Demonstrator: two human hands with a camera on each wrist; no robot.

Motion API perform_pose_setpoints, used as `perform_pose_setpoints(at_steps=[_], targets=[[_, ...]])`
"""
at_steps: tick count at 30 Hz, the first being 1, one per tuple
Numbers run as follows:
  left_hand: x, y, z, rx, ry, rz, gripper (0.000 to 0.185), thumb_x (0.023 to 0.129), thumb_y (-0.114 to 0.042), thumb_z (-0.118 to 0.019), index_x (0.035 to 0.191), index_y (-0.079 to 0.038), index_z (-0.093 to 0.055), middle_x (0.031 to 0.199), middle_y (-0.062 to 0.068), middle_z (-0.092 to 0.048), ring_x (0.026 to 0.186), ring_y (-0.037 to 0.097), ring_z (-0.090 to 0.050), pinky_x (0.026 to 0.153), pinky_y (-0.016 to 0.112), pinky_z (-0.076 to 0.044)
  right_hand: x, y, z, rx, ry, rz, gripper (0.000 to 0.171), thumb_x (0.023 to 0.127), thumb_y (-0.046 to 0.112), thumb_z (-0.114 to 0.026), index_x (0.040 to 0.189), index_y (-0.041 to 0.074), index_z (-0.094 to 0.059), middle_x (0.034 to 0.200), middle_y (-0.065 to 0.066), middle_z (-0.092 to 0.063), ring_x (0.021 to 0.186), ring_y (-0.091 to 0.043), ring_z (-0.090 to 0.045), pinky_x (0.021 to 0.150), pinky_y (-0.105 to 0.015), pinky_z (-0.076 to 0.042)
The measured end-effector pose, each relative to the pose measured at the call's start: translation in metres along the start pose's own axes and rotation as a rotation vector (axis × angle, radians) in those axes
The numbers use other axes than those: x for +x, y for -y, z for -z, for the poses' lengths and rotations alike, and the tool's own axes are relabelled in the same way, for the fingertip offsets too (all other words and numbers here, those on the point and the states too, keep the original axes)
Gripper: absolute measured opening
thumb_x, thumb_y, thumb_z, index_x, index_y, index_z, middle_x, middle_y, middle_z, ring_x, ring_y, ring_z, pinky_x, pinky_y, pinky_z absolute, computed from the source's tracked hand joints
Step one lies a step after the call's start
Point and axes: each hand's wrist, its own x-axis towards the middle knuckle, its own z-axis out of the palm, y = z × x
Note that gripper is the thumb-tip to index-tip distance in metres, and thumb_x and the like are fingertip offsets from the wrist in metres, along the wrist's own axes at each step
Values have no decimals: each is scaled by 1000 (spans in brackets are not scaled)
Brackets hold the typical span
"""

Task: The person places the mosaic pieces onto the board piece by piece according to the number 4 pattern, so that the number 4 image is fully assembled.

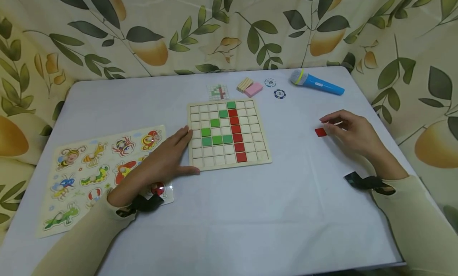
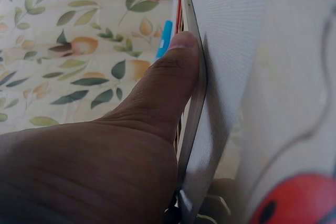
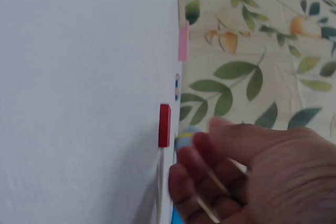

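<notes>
A wooden grid board (image 1: 264, 158) lies mid-table, with green tiles (image 1: 217, 140) in a stepped shape and a column of red tiles (image 1: 236, 129) set in its squares. My left hand (image 1: 162, 156) rests at the board's lower left corner, fingers along the left edge and thumb along the near edge. In the left wrist view the thumb (image 2: 168, 82) touches the board's rim. Off to the right, my right hand (image 1: 352, 133) is by a single red tile (image 1: 320, 132), fingers loosely bent. The right wrist view shows this red tile (image 3: 164, 125) on the cloth, apart from the fingertips.
An insect picture board (image 1: 86, 158) lies left, partly under my left forearm. Behind the grid board are a small pattern card (image 1: 218, 92), a striped block (image 1: 245, 84), a pink block (image 1: 253, 90), two round chips (image 1: 280, 94) and a blue toy microphone (image 1: 318, 83).
</notes>
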Motion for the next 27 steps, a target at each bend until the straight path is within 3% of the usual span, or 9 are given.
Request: perform_pose_setpoints(at_steps=[4,7,15,27], targets=[[-1,0,-1,-8,-6,-3,124,87,-63,-81,172,-8,-12,182,12,-4,169,36,-10,133,55,-28,4,-13,-4,-21,80,-35,38,108,33,-64,144,21,-64,133,-11,-65,112,-20,-50,83,-16,-40],[-1,0,-1,-7,-12,-7,123,87,-63,-82,172,-8,-12,182,12,-4,169,36,-11,133,56,-29,5,-18,-6,-19,117,-32,40,107,30,-66,146,21,-63,132,-10,-61,113,-23,-47,85,-21,-38],[-1,-1,-1,-2,-13,-7,123,86,-62,-83,172,-7,-13,182,13,-5,169,37,-13,132,56,-30,4,-17,-12,-37,72,63,27,105,20,-69,131,12,-69,131,-11,-59,110,-24,-48,82,-16,-36],[-1,-1,-1,-1,-14,-3,123,86,-63,-82,172,-8,-13,182,12,-5,169,36,-13,133,55,-30,5,-17,-11,-91,77,103,33,103,11,-71,135,7,-66,128,-17,-59,107,-29,-50,79,-12,-34]])
